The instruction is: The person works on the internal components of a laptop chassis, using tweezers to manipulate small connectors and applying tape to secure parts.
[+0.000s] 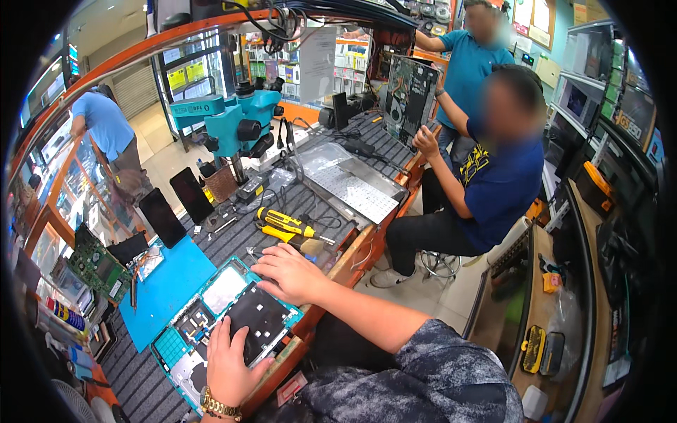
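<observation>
An opened laptop chassis [215,296] with turquoise casing lies on the bench, its battery and boards exposed. My left hand [233,363] rests on its lower part, fingers spread and open over the black components. My right hand [289,275] is at its upper right, fingers apart and slightly bent, touching near the top edge. A blue mat [180,268] lies beside and partly under the laptop. Just beyond are yellow-handled screwdrivers [285,222], a small brush [312,247] and two black phone-like screens [162,217].
A turquoise microscope [233,125] stands behind. A seated co-worker [497,183] holds an upright laptop part [409,99] over another keyboard [352,190]; a standing person [472,74] is beside them. Another person [106,127] stands at left. A circuit board [102,271] leans left; shelves [536,296] line the right.
</observation>
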Motion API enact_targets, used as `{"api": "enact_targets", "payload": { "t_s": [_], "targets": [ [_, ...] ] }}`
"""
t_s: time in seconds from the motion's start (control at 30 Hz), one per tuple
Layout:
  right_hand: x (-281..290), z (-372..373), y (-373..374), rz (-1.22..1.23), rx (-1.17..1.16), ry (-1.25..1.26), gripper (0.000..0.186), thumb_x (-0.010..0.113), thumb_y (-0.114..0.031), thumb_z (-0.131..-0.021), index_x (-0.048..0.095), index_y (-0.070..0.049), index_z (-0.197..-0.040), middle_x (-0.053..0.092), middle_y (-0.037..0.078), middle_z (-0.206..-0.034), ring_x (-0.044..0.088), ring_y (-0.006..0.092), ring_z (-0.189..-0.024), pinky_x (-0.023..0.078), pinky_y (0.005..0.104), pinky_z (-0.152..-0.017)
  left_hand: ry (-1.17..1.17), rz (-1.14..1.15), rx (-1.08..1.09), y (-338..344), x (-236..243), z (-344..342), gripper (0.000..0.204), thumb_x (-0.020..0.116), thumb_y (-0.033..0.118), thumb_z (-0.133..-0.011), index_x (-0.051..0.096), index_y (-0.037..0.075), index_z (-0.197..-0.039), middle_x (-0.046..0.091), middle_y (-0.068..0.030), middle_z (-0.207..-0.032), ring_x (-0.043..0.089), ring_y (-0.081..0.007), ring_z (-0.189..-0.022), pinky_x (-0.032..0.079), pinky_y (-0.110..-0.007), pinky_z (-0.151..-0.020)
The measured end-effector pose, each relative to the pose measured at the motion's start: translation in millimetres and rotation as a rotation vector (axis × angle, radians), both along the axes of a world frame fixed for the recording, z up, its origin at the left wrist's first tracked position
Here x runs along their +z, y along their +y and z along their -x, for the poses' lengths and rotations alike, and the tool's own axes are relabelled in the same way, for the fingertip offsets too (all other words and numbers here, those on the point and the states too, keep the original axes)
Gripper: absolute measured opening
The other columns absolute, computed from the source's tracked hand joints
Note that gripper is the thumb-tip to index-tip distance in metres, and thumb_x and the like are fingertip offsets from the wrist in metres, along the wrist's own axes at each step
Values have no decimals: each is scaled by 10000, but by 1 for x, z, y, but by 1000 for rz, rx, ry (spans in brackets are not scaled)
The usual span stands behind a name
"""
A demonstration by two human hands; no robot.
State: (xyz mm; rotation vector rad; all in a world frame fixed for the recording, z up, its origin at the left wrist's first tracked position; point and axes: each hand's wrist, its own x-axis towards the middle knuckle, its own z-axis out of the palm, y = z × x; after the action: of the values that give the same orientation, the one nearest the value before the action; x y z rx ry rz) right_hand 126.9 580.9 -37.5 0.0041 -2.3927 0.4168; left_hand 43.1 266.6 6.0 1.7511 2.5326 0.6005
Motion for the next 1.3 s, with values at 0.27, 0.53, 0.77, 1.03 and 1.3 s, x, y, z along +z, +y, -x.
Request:
{"api": "enact_targets", "payload": {
  "t_s": [0.27,0.53,0.77,1.03,1.3],
  "targets": [
    [3,-1,4,47,-4,-100,784,860,-658,-1018,775,-38,-1490,772,205,-1475,628,448,-1511,394,653,-1382,52,51,42,16,12,2,959,1044,558,-816,731,1,-1532,584,-363,-1692,574,-526,-1507,465,-624,-1271],
    [11,-9,13,0,30,-139,808,962,-574,-897,781,-65,-1498,768,198,-1531,636,487,-1503,450,609,-1331,34,-84,39,10,9,-12,855,976,503,-913,698,26,-1567,605,-339,-1682,567,-533,-1565,430,-642,-1328],
    [19,-8,12,-25,40,-214,916,939,-564,-913,720,-19,-1615,737,219,-1583,571,480,-1576,437,600,-1335,-55,-13,22,-4,6,-18,910,958,493,-942,647,25,-1657,492,-371,-1799,391,-551,-1748,293,-703,-1435],
    [18,-2,7,71,61,-118,654,957,-332,-941,802,-22,-1494,750,216,-1559,622,480,-1528,464,593,-1308,-86,17,41,4,15,-25,852,949,514,-960,675,-10,-1573,563,-389,-1721,469,-534,-1697,307,-679,-1435],
    [57,14,-75,-32,285,-296,501,904,-125,-913,817,-52,-1401,752,142,-1340,680,405,-1259,513,560,-1138,35,-75,175,-52,52,44,631,996,404,-908,808,41,-1389,760,-186,-1343,715,-414,-1245,549,-539,-1081]
  ]
}}
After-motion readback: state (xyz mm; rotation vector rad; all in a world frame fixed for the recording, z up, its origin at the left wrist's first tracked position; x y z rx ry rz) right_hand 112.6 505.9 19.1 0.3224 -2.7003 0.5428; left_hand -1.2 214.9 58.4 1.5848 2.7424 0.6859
